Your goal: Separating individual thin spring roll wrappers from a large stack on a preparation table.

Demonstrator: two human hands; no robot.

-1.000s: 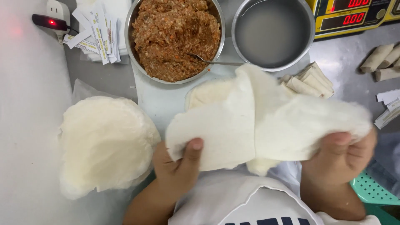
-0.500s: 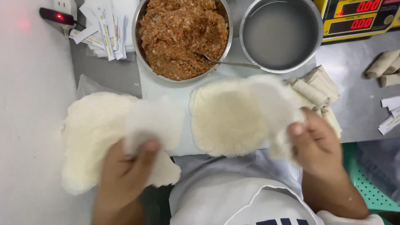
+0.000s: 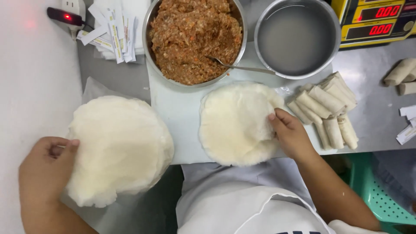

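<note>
Fingers of the right hand (image 3: pixel 291 133) are pressed flat on a single wrapper (image 3: pixel 236 123) laid unfilled at 6 o'clock of the filling bowl (image 3: pixel 195 39), left hand (image 3: pixel 45 167) curled at the wrapper stack (image 3: pixel 119 147), finished rolls (image 3: pixel 329 108) piled at 3 o'clock.

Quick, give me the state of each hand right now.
Left hand: curled, resting on the edge of the wrapper stack; no grip visible.
Right hand: fingers pressing the single wrapper flat on the board, not gripping.

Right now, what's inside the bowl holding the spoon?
The bowl holds orange-brown minced filling with a metal spoon resting in it; the spoon's tip and the bowl's bottom are covered.
</note>
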